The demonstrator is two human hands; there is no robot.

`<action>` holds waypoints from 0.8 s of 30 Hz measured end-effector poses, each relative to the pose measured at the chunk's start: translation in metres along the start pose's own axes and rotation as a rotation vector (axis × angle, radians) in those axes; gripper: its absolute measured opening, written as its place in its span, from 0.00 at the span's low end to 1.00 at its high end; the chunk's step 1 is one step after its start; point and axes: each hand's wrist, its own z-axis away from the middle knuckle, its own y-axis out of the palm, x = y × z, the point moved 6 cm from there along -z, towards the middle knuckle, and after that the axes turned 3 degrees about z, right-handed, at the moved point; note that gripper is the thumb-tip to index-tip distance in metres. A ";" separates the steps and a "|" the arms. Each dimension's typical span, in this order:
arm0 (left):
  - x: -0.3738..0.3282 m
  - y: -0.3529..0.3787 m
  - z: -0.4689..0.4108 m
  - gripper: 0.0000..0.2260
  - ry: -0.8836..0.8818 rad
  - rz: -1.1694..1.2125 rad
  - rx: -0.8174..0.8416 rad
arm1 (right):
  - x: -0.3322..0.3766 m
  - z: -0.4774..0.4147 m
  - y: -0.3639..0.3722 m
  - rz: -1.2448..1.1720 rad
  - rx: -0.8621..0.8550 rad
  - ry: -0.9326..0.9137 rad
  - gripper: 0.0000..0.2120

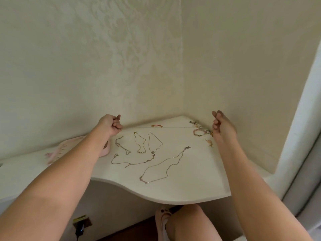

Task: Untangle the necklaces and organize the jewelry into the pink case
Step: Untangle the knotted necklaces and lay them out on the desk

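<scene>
My left hand (112,125) and my right hand (219,125) are held apart above the back of the white shelf (182,192), each pinching one end of a thin chain (166,127) stretched taut between them. Several separate necklaces lie spread on the shelf, among them a long silver one (163,168) in front and a smaller looped one (139,142). The pink case (69,146) lies open at the left, partly hidden by my left forearm.
A heap of bracelets (199,130) sits in the back right corner by the wall, with a small gold piece (209,142) in front of it. A red and gold bracelet (157,126) lies at the back. The shelf's front edge curves; walls close both sides.
</scene>
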 end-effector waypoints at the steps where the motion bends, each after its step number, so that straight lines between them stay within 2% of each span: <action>1: -0.002 0.003 0.004 0.16 -0.008 -0.045 0.034 | 0.002 0.003 0.001 0.047 0.010 -0.028 0.06; 6: 0.001 0.048 0.045 0.15 -0.010 -0.389 0.279 | 0.028 0.024 0.027 0.240 0.188 -0.135 0.04; 12: 0.030 0.103 0.113 0.14 -0.154 -0.647 0.624 | 0.060 0.058 0.054 0.532 0.362 -0.232 0.05; 16: 0.044 0.122 0.143 0.15 -0.084 -0.976 0.788 | 0.072 0.081 0.062 0.670 0.470 -0.256 0.05; 20: 0.051 0.130 0.161 0.15 -0.010 -0.981 0.869 | 0.078 0.099 0.072 0.737 0.584 -0.248 0.05; 24: 0.057 0.129 0.172 0.16 0.054 -0.987 0.939 | 0.076 0.109 0.072 0.694 0.595 -0.226 0.05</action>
